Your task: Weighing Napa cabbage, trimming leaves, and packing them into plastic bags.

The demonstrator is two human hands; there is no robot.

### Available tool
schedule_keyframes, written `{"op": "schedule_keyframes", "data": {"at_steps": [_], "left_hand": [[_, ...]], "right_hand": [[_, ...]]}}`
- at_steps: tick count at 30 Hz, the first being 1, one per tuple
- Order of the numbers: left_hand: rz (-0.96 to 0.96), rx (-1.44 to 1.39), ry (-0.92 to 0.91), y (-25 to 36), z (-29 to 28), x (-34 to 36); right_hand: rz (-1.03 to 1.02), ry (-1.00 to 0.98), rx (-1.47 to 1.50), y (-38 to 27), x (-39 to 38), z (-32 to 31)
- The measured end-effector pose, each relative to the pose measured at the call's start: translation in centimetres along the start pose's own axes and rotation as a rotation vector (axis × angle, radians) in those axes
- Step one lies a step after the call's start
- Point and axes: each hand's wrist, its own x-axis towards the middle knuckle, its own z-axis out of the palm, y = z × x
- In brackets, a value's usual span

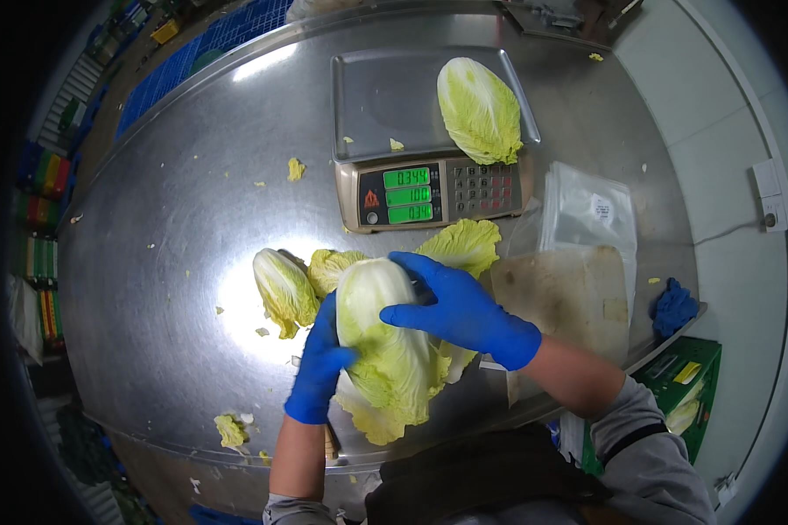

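While the blue-gloved left hand [320,360] and right hand [453,311] clasp the pale-green oblong cabbage [381,350] mid-frame, I judge leaf-trimming underway; the next move calls for steady support.

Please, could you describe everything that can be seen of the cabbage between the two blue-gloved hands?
The cabbage is a long, oval head: its thick, smooth white base passes into crinkled yellow-green leaves with ragged edges. The base points away from the person, the leafy end toward them. It is over the metal table, nearer the person than the scale; whether it rests there is hidden. The left hand holds its left side; the right hand grips its upper right side.
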Motion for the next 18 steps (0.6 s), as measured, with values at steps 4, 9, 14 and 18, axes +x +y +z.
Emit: {"op": "schedule_keyframes", "data": {"at_steps": [4,9,14,18], "left_hand": [[-0.184,-0.109,0.014,-0.4,-0.9,-0.9],[-0.209,-0.199,0.007,-1.0,-1.2,-1.5],[-0.341,-0.493,-0.049,-1.5,-1.4,-2.3],[-0.443,-0.537,0.024,-1.5,-1.3,-2.3]], "right_hand": [[0.018,-0.075,-0.015,-0.4,-0.4,-0.4],[0.066,-0.23,0.082,-0.5,-0.1,-1.5],[0.036,-0.315,0.222,1.2,-0.2,-1.5],[0.022,-0.241,-0.171,-0.3,-0.9,-0.9]]}}
